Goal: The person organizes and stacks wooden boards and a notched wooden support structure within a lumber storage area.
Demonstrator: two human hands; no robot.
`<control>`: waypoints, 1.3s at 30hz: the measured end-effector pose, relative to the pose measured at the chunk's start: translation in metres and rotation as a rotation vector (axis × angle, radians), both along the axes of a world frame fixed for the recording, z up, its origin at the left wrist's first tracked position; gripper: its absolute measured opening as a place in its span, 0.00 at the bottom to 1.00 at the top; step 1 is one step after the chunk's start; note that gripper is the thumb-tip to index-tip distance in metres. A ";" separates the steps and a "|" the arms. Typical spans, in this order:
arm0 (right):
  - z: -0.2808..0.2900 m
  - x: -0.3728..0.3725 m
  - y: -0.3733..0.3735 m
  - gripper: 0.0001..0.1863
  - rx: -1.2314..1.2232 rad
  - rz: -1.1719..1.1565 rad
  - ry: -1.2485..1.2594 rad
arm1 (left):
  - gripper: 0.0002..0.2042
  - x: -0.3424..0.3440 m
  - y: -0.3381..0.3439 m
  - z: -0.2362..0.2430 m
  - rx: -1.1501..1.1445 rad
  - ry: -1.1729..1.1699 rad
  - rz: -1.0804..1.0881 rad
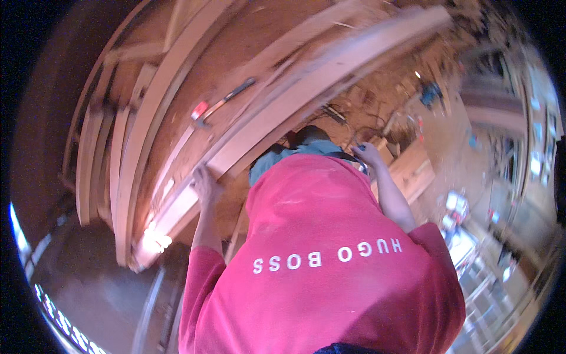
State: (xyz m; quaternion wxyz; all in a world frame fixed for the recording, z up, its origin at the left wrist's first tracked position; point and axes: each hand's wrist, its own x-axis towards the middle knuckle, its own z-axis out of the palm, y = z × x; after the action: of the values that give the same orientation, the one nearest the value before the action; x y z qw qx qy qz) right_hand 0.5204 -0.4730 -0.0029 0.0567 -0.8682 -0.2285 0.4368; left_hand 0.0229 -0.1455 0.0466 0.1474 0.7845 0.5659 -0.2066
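The left hand (pixel 206 186) lies against the near side of a long pale timber beam (pixel 295 103), its fingers bent over the edge; whether it is clamped on the wood or only resting there, I cannot tell. From that hand the beam runs out toward 2 o'clock and back toward 7 to 8 o'clock, where a patch of it glares bright white. The right hand (pixel 368 156) is well apart from the beam, near 3 o'clock from the left one, at the person's hip; its fingers are bent beside a small dark object (pixel 361 148), and I cannot tell whether they are closed on it. At 12 o'clock from the left hand, just beyond the beam, lies a hammer (pixel 221 101) with a red-marked head and a dark grip pointing to about 2 o'clock. Several long boards (pixel 159 94) sit at 10 to 11 o'clock, bent by the lens. From the right hand, wood pieces (pixel 413 171) lie near 4 o'clock, a blurred blue item (pixel 430 93) on the littered ground (pixel 377 91) at 1 to 2 o'clock, and the person's red shirt (pixel 336 218) toward 7 o'clock.
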 end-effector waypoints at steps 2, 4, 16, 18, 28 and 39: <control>0.017 -0.007 0.026 0.31 0.071 0.037 0.072 | 0.51 -0.012 -0.008 -0.020 0.037 -0.078 0.028; 0.022 -0.020 0.050 0.28 0.091 0.104 0.109 | 0.49 -0.020 -0.015 -0.032 -0.010 -0.140 0.049; 0.004 -0.060 0.134 0.30 0.200 0.466 0.086 | 0.64 -0.025 -0.021 -0.020 0.062 -0.119 -0.129; 0.015 -0.073 0.146 0.29 0.220 0.483 0.077 | 0.63 -0.034 -0.019 -0.023 0.087 -0.169 -0.159; 0.048 -0.145 0.135 0.25 0.104 0.528 0.024 | 0.65 -0.054 -0.013 -0.023 0.021 -0.367 -0.148; 0.040 -0.187 0.118 0.20 0.000 0.633 -0.019 | 0.59 -0.089 -0.045 -0.023 0.150 -0.504 -0.090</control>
State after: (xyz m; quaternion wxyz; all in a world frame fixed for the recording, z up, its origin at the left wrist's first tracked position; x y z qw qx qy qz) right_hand 0.3337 -0.3549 0.0371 -0.0844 -0.7579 -0.4880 0.4246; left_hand -0.0662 -0.1904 0.0240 0.2160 0.8444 0.4893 0.0315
